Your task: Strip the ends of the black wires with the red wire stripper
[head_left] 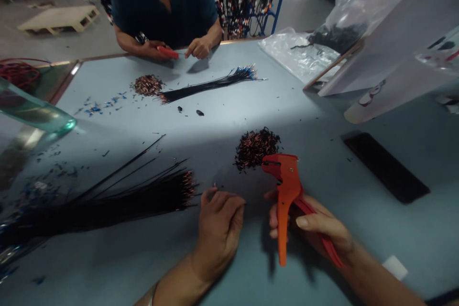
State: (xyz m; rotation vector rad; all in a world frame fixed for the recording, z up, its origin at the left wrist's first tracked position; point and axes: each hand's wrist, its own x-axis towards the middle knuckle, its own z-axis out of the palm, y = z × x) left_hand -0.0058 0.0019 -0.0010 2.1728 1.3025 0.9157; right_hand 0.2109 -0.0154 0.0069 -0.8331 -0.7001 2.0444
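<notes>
My right hand (315,224) is wrapped round an orange and red wire stripper (287,186), its jaws pointing up and left. Just beyond the jaws lies a pile of short dark and copper-coloured bits (256,148). My left hand (220,224) is closed, fingers curled and pressed together, to the right of a large bundle of black wires (125,205) with copper-coloured ends. A tiny pale tip shows above its fingers, but what they hold is too small to make out.
Across the table (308,129), a person (163,5) holds a red tool (168,52) near a smaller wire bundle (204,87) and scrap pile (147,85). A black phone (387,167) lies right; a greenish clear tube (39,110) is left; plastic bags (301,57) lie back right.
</notes>
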